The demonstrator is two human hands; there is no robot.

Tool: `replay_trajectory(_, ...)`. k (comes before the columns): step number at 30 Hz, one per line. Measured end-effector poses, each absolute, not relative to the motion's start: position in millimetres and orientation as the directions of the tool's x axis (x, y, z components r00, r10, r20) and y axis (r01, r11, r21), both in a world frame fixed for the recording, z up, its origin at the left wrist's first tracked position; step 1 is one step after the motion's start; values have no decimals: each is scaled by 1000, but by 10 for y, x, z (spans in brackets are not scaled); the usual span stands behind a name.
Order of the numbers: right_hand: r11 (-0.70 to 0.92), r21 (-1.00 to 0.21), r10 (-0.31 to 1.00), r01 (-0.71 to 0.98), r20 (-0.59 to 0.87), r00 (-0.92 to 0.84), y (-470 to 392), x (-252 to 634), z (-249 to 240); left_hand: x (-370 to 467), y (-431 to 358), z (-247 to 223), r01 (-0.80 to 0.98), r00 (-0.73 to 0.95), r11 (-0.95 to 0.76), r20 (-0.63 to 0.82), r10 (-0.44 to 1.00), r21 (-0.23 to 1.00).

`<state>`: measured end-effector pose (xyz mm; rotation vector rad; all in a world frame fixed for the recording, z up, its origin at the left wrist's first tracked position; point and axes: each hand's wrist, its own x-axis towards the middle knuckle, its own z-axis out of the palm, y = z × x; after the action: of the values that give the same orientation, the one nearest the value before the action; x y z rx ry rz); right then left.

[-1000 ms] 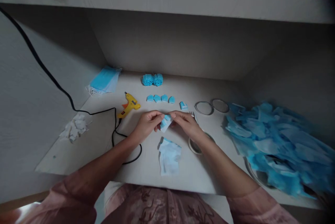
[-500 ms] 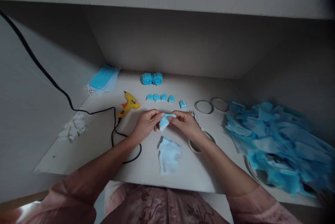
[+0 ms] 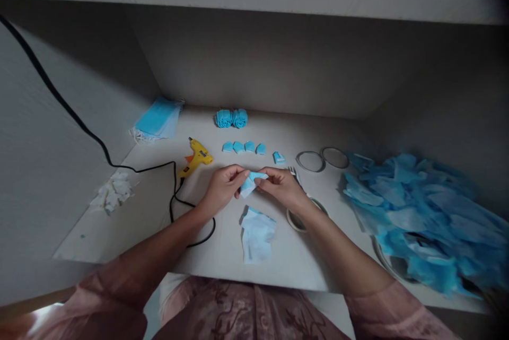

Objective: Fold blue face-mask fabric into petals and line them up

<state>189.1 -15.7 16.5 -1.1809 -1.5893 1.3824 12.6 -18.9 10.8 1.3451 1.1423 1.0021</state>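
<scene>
Between my two hands is a small folded piece of blue and white mask fabric [image 3: 249,185]. My left hand [image 3: 223,185] pinches its left edge, and my right hand [image 3: 281,186] pinches its right edge. Just below, pale cut fabric pieces [image 3: 257,236] lie on the white table [image 3: 222,260]. Beyond my hands sits a row of several small blue folded petals [image 3: 238,147], with a blue and white folded piece [image 3: 279,157] to their right. A fork [image 3: 294,173] and a roll of tape [image 3: 296,220] are partly hidden by my right hand and forearm.
A yellow glue gun [image 3: 196,158] with a black cord [image 3: 174,191] lies left. Blue rolled flowers [image 3: 231,118] stand at the back, blue face masks [image 3: 158,119] back left, white scraps [image 3: 113,193] far left. Two rings [image 3: 310,161] and a heap of blue fabric [image 3: 425,212] are right.
The folded fabric has turned slightly between my fingers, its lower tip a little higher and further left. Both hands keep nearly the same place and grip.
</scene>
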Motion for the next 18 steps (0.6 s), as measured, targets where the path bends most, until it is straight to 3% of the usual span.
replay_trajectory(9,-46,-991,934,129,-88,-346,-171,1872,164,128,-197,114,92,208,6,-25,978,996)
replay_trajectory(18,-39,-997,966,68,-55,-254,-117,1920,201,100,-179,143,-159,386,175,-102,917,972)
